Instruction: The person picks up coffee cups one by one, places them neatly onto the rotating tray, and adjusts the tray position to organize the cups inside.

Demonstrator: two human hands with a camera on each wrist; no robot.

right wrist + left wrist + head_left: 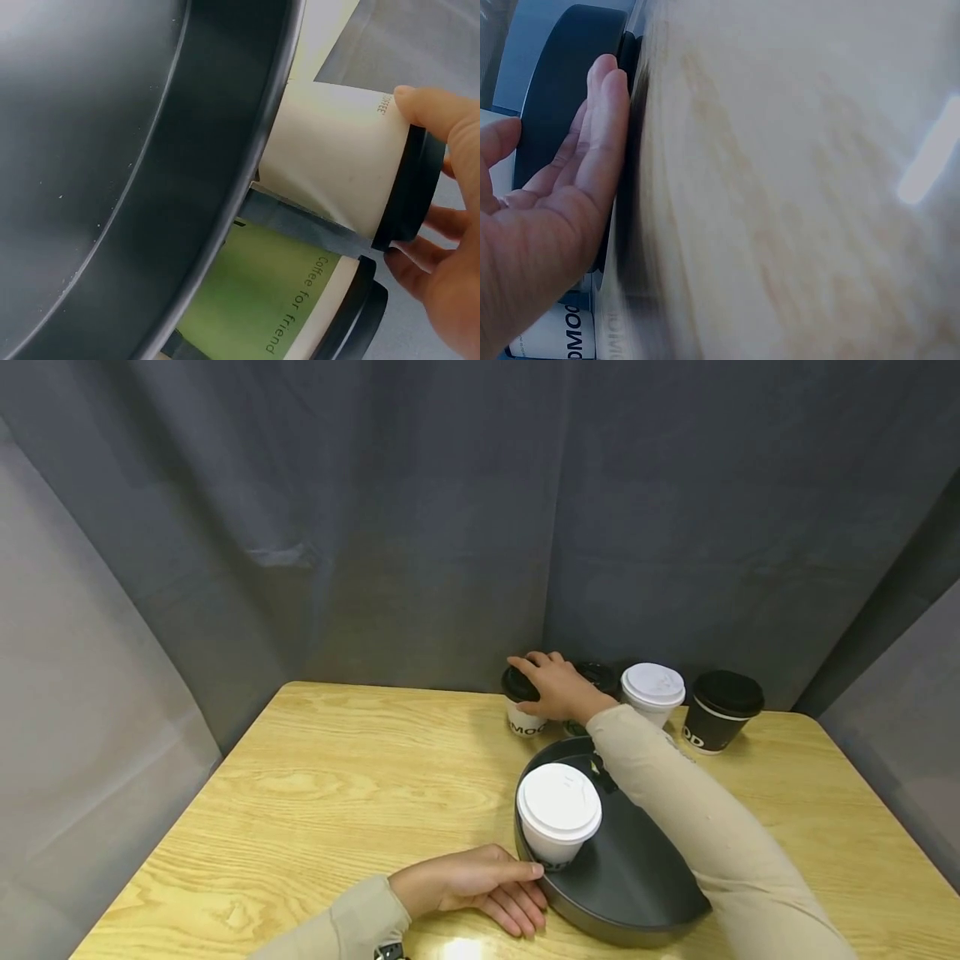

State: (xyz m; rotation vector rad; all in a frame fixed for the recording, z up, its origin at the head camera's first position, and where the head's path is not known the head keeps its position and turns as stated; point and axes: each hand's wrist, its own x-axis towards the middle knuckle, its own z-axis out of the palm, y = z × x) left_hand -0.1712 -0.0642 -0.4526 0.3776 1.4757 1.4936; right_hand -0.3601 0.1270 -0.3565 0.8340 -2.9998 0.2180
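At the back of the table my right hand (558,689) grips a white paper coffee cup (337,157) round its black lid (411,187), thumb on one side and fingers on the other. My left hand (487,889) holds the near-left wall of a black half-round tray (645,868), its thumb at the rim and its fingers along the outside. In the tray, near that thumb, stands a white coffee cup with a white lid (559,802). A green-and-white coffee cup (262,292) with a black lid stands beside the gripped cup, mostly behind my right hand in the head view.
Farther right along the back edge stand a white-lidded cup (653,689) and a black cup (722,712). A grey curtain (420,527) hangs behind the wooden table (337,777). My right forearm (705,827) reaches across the tray.
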